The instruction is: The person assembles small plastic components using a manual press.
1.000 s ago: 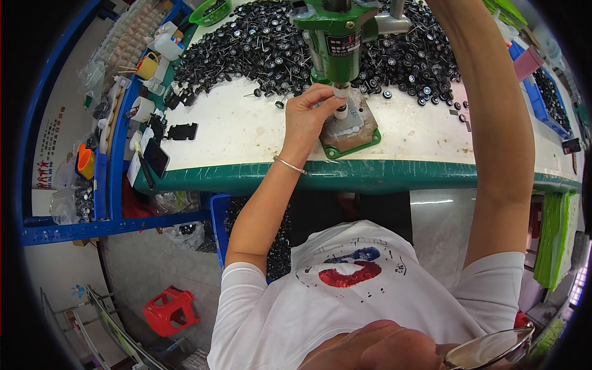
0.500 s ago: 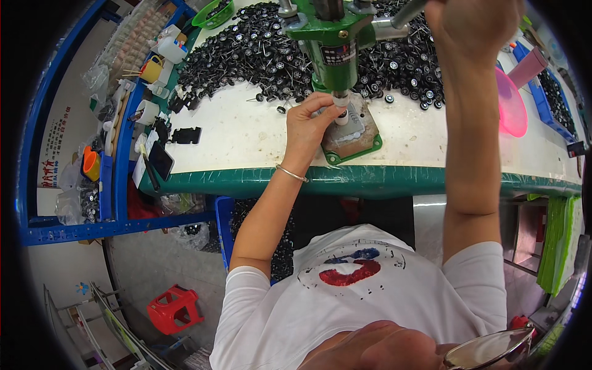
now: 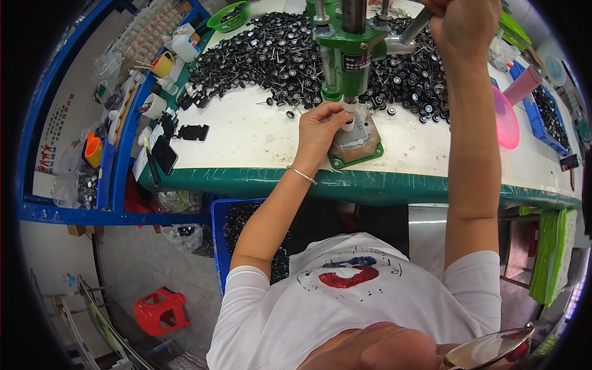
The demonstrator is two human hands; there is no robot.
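Far to the left, a blue rack [image 3: 117,166] runs along the edge of the white desk [image 3: 259,142], crowded with an orange cup [image 3: 92,150], small bottles and a dark phone-like slab [image 3: 164,154]. A black flat piece [image 3: 193,132] lies alone on the desk, and behind it spreads a big heap of small black wheels [image 3: 265,58] on pins. Down on the floor stands a red stool [image 3: 159,308]. The person's left hand [image 3: 319,131] reaches in at the foot of the green press [image 3: 346,52], its fingers [image 3: 336,111] pinched shut around a small white part [image 3: 349,125] sitting right under the ram, above the press's grey base plate [image 3: 361,145]. A thin bracelet [image 3: 301,174] circles that wrist. The right hand [image 3: 462,24] is raised high, fist closed tight around the press's metal lever [image 3: 414,28]. Further right, a pink funnel-shaped dish [image 3: 507,120] rests on the desk near a blue tray [image 3: 542,117] of more black parts.
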